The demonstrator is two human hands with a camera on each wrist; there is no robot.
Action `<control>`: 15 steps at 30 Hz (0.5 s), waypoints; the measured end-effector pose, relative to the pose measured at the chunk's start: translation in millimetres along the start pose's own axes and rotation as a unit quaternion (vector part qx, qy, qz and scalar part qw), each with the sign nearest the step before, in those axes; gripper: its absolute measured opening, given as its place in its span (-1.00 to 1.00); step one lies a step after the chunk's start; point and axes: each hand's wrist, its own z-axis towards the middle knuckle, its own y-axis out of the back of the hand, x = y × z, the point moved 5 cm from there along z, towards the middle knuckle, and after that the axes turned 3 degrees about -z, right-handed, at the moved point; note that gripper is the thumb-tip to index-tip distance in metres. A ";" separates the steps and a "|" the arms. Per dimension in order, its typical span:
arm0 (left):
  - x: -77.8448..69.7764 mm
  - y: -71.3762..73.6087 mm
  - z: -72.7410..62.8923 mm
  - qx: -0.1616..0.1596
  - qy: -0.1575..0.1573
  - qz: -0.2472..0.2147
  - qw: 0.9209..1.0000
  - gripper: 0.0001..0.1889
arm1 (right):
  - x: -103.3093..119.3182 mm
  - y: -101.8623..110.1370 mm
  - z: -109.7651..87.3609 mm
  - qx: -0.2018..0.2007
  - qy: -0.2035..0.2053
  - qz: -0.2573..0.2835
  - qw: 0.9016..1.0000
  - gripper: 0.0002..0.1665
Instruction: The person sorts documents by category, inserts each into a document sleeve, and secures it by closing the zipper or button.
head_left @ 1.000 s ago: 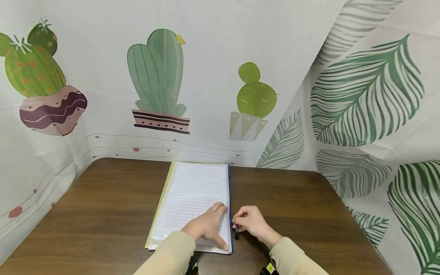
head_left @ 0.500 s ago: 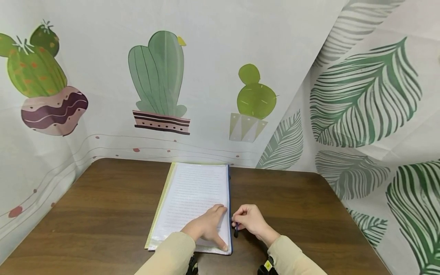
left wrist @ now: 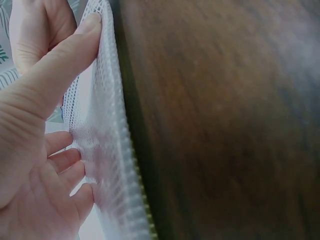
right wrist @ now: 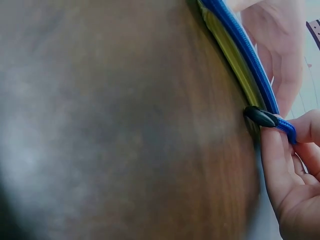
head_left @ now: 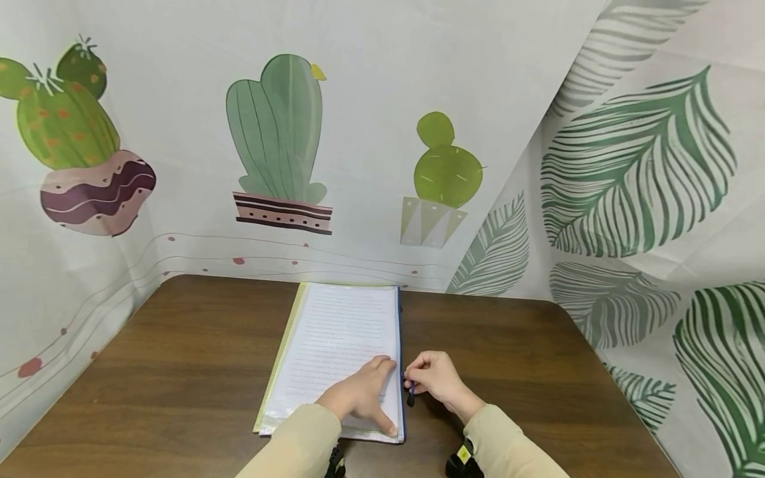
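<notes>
A clear mesh zip pouch (head_left: 335,332) with a blue zipped edge holds printed sheets and lies on the wooden table. Beneath it, a second pouch (head_left: 277,362) shows its yellow edge on the left. My left hand (head_left: 361,395) rests on the upper pouch's near right part, thumb and fingers spread; the thumb presses near its corner in the left wrist view. Beside the right edge, my right hand (head_left: 439,382) pinches the blue cord zipper pull (right wrist: 286,129) with its black end (right wrist: 261,117) between thumb and forefinger. The slider itself is hidden by the fingers.
The brown table (head_left: 508,358) stretches to both sides of the pouches. Behind it hangs a white cloth (head_left: 364,133) printed with cacti and leaves, reaching down to the table's far edge.
My right hand has moved slightly away from me along the blue edge, with the zipper pull between its fingers. My left hand stays in place on the pouch.
</notes>
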 end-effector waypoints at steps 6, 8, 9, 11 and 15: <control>0.2 -0.6 -0.1 -0.001 0.000 0.002 1.000 0.24 | 2.7 0.3 2.6 -0.006 -0.003 -0.003 1.000 -0.86; 0.3 -0.7 0.0 -0.001 0.000 0.003 1.000 0.24 | 2.6 0.4 4.6 -0.009 -0.004 -0.005 1.000 -0.87; 0.5 -0.8 0.1 0.000 0.001 0.002 1.000 0.24 | 2.3 0.6 5.8 -0.011 -0.004 -0.007 1.000 -0.87; 0.8 -0.9 0.1 0.001 0.003 0.001 1.000 0.25 | 1.3 1.0 8.2 -0.014 -0.002 -0.010 1.000 -0.86; 1.0 -1.1 -0.1 0.003 0.005 0.001 1.000 0.24 | -1.4 1.6 12.8 -0.019 0.001 -0.013 1.000 -0.87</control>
